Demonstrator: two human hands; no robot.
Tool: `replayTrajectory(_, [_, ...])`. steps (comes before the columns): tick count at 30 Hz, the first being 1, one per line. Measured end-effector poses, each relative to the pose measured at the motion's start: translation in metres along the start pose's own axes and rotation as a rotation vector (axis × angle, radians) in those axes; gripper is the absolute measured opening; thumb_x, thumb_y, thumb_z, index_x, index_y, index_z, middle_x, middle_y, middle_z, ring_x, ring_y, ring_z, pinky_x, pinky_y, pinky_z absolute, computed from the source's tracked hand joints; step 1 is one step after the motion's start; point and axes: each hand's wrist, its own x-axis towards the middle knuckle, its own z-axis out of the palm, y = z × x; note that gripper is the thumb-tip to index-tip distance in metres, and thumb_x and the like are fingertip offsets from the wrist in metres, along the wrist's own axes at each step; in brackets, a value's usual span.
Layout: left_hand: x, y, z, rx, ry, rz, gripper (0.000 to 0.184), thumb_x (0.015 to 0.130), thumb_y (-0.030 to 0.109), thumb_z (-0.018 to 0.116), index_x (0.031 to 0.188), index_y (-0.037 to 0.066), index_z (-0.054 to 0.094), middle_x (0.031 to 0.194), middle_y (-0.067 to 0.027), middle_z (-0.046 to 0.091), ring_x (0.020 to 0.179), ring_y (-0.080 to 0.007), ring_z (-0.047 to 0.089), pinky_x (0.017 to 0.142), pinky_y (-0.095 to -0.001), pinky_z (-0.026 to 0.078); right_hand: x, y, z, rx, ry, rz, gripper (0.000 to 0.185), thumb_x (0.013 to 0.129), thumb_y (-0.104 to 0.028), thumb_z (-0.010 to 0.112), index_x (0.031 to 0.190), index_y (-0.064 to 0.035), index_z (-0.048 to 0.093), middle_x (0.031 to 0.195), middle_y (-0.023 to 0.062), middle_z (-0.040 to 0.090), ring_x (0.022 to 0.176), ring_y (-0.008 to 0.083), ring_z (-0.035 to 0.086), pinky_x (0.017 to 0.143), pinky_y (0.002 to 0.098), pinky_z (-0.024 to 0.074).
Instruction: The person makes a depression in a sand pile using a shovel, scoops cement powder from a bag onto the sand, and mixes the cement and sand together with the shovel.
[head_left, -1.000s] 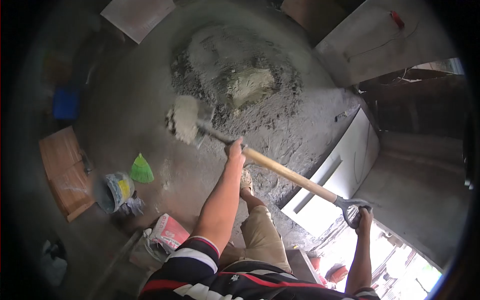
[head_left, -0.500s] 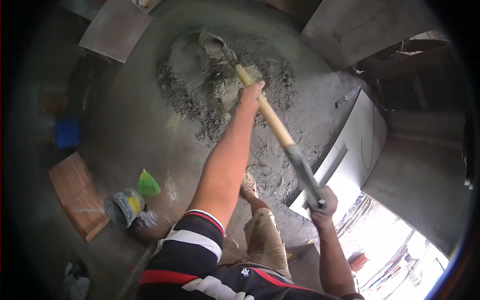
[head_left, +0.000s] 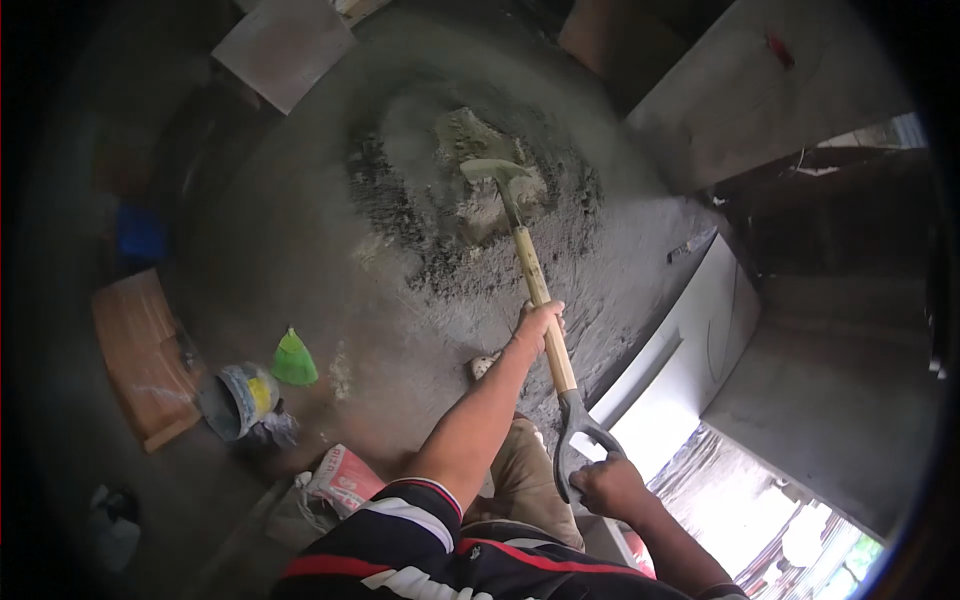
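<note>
A shovel with a wooden shaft and a dark D-shaped grip slants across the middle of the view. Midway along the wood, my left hand is wrapped round the shaft. My right hand is closed on the D-grip at the near end. The shovel's blade lies over a grey and tan pile of powdery mix on the floor. Its edge is partly lost against the pile.
A bucket, a green brush head and a wooden panel are at left. A printed sack lies near my left elbow. A white board leans at right. My shoe is beside the pile.
The shovel has been drawn back toward me, with its blade nearer and turned. My left hand came down and toward me; my right hand moved lower and slightly left.
</note>
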Motion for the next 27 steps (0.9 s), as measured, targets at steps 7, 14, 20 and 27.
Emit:
replayTrajectory(7, [-0.129, 0.031, -0.004, -0.185, -0.199, 0.103, 0.031, 0.076, 0.024, 0.079, 0.088, 0.009, 0.054, 0.069, -0.0027, 0.055, 0.057, -0.0159, 0.056, 0.053, -0.0311, 0.05, -0.067, -0.112, -0.043, 0.012, 0.174, -0.057, 0.027, 0.054, -0.012, 0.081, 0.066, -0.0118, 0.057, 0.063, 0.005, 0.058, 0.06, 0.0292, 0.059, 0.06, 0.0384, 0.0471])
replayTrajectory(14, [-0.342, 0.045, -0.083, -0.644, -0.419, 0.322, 0.041, 0.086, 0.033, 0.077, 0.101, 0.007, 0.049, 0.08, -0.0053, 0.055, 0.072, -0.0179, 0.057, 0.069, -0.0333, 0.052, -0.231, -0.26, -0.052, -0.255, 0.663, 0.25, 0.039, 0.049, -0.024, 0.07, 0.083, -0.0031, 0.068, 0.075, 0.014, 0.061, 0.069, 0.0363, 0.059, 0.067, 0.0453, 0.0473])
replayTrajectory(20, [-0.414, 0.032, -0.289, -1.297, -0.382, 0.389, 0.037, 0.083, 0.019, 0.079, 0.104, 0.012, 0.049, 0.079, -0.0096, 0.054, 0.072, -0.0257, 0.057, 0.07, -0.045, 0.052, -0.303, -0.274, -0.016, 0.2, 0.948, 0.041, 0.042, 0.083, -0.035, 0.068, 0.103, 0.001, 0.063, 0.076, 0.0036, 0.058, 0.064, 0.0134, 0.052, 0.06, 0.0275, 0.0383])
replayTrajectory(27, [-0.546, -0.042, -0.434, -1.32, 0.284, 0.555, 0.026, 0.087, 0.013, 0.069, 0.099, 0.004, 0.048, 0.079, -0.0099, 0.052, 0.065, -0.0262, 0.058, 0.06, -0.0424, 0.056, -0.188, -0.361, -0.031, 0.454, 0.998, -0.144, 0.023, 0.095, -0.021, 0.06, 0.106, -0.0011, 0.059, 0.077, 0.0003, 0.053, 0.056, 0.0081, 0.043, 0.052, 0.0245, 0.0326])
